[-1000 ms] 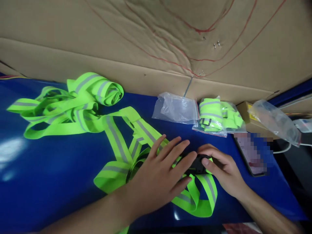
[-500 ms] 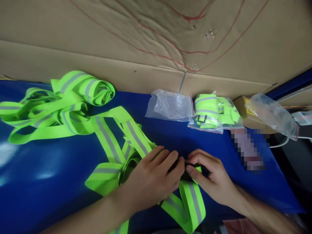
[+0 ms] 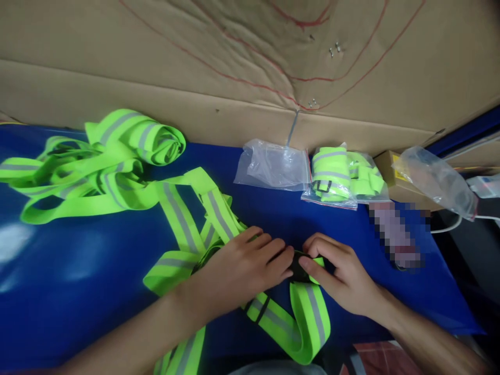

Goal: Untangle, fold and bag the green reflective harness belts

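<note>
A neon green reflective strap vest (image 3: 183,219) with grey stripes lies spread over the blue table (image 3: 78,271). My left hand (image 3: 242,271) rests on the strap, fingers curled and pinching toward a black buckle (image 3: 299,271). My right hand (image 3: 338,278) pinches the same buckle from the right side. A loop of strap (image 3: 304,328) hangs below the buckle toward the table's front edge. Most of the buckle is hidden by my fingers.
A bundle of more green straps (image 3: 117,156) lies at the back left. An empty clear bag (image 3: 273,166), a bagged folded vest (image 3: 339,174), a small cardboard box (image 3: 394,177) and another plastic bag (image 3: 433,179) sit along the cardboard wall (image 3: 234,78).
My left hand went from flat and spread on the strap to curled, fingertips meeting my right hand at the buckle. The strap loop slid toward the front edge.
</note>
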Action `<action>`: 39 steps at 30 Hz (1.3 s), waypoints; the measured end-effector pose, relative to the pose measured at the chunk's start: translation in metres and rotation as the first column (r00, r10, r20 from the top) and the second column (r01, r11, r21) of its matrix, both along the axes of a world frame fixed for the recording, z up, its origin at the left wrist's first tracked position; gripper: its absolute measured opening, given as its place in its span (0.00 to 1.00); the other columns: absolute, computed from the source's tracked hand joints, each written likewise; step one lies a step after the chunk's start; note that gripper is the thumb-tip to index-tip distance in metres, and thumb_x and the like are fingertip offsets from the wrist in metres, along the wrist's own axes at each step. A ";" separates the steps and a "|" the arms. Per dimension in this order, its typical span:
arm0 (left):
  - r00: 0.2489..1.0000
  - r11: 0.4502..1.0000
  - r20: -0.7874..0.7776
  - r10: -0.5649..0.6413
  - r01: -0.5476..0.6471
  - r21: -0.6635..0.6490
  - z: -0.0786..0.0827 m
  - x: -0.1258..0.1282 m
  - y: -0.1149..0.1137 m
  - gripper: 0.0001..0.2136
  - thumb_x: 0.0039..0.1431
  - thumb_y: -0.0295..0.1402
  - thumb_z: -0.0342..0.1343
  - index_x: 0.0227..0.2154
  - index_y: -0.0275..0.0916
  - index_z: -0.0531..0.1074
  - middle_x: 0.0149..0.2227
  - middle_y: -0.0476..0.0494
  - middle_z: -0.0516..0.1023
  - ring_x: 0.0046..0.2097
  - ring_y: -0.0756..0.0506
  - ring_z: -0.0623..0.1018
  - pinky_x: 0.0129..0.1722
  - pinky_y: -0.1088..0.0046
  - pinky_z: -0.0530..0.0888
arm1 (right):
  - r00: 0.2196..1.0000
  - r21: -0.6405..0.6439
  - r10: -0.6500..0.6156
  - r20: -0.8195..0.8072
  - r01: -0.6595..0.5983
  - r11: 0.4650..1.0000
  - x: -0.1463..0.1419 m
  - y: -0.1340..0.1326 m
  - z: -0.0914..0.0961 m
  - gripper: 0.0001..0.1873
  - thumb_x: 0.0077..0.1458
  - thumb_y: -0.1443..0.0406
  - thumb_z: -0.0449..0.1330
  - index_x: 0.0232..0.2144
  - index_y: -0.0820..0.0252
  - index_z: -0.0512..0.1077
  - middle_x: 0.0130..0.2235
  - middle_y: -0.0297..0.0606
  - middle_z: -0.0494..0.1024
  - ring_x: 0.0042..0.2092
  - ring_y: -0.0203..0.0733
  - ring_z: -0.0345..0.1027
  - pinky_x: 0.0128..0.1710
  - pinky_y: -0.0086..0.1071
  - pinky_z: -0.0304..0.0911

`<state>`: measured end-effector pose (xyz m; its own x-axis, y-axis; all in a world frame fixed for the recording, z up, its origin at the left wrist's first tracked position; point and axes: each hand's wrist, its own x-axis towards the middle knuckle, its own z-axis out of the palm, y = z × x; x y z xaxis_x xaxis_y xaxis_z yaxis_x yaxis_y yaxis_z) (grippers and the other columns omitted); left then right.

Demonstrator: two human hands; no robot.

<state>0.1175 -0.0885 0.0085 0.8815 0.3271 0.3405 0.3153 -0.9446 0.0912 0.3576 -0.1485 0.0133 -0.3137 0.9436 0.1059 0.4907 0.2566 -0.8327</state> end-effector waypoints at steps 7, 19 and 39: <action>0.997 0.991 -0.076 0.005 -0.015 -0.131 0.003 -0.009 0.005 0.31 0.62 0.45 0.67 0.62 0.38 0.66 0.50 0.42 0.79 0.48 0.39 0.79 0.49 0.60 0.71 | 1.000 -0.067 -0.021 -0.004 0.020 0.998 0.006 0.007 -0.003 0.14 0.71 0.63 0.58 0.31 0.55 0.62 0.33 0.32 0.71 0.34 0.35 0.65 0.35 0.31 0.60; 0.995 0.996 -0.099 0.011 -0.019 -0.083 0.004 -0.013 0.003 0.32 0.63 0.38 0.66 0.65 0.39 0.60 0.47 0.43 0.78 0.47 0.40 0.78 0.48 0.63 0.67 | 0.996 0.048 0.071 0.058 -0.074 0.996 0.011 0.009 0.005 0.10 0.70 0.67 0.58 0.33 0.55 0.65 0.36 0.35 0.73 0.38 0.38 0.69 0.39 0.31 0.64; 0.997 0.959 -0.051 -0.056 0.039 -0.281 0.003 -0.008 -0.006 0.26 0.61 0.36 0.65 0.59 0.45 0.63 0.34 0.54 0.80 0.32 0.45 0.78 0.38 0.65 0.67 | 0.963 -0.008 0.264 0.056 -0.264 0.964 0.015 0.008 0.011 0.06 0.71 0.66 0.56 0.38 0.56 0.66 0.41 0.39 0.74 0.40 0.38 0.70 0.41 0.31 0.67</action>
<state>0.1094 -0.0943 0.0114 0.9137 0.3596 0.1893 0.2835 -0.8978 0.3372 0.3728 -0.1407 0.0246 -0.5571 0.8265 0.0807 0.4514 0.3830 -0.8060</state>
